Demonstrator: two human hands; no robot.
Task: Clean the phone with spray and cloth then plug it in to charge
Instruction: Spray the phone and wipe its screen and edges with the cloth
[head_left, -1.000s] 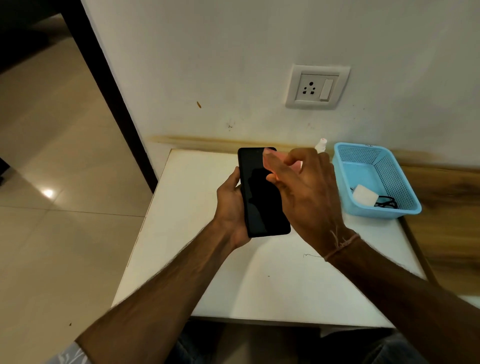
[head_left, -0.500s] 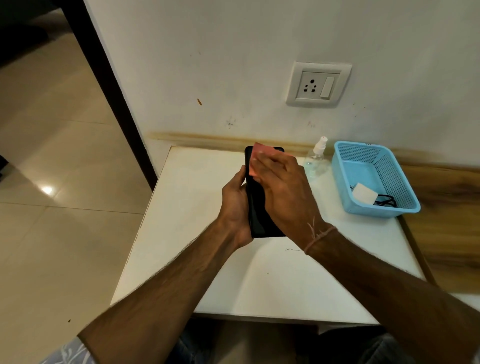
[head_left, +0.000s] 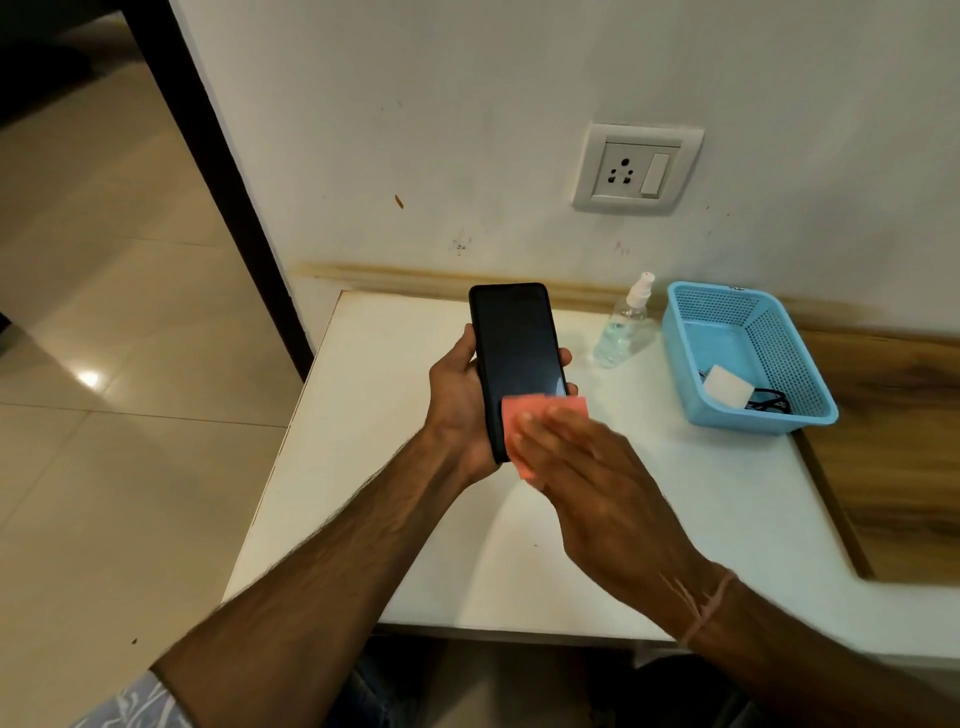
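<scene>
My left hand (head_left: 457, 405) grips a black phone (head_left: 514, 348) upright above the white table (head_left: 363, 493), screen towards me. My right hand (head_left: 592, 488), fingers straight, presses a pink cloth (head_left: 524, 421) flat against the lower end of the screen. The hand is motion-blurred. A clear spray bottle (head_left: 626, 325) with a white nozzle stands on the table near the wall, right of the phone. A white charger block (head_left: 727, 384) and black cable (head_left: 769, 402) lie in the blue basket (head_left: 789, 364).
A white wall socket with switch (head_left: 636, 169) sits above the table. The blue basket stands at the table's right back corner, beside a wooden surface (head_left: 893, 426). A dark door frame (head_left: 218, 171) and tiled floor (head_left: 104, 364) lie to the left.
My right hand has drawn the pink cloth down the phone's screen from its top end to its lower end. The left hand still holds the phone.
</scene>
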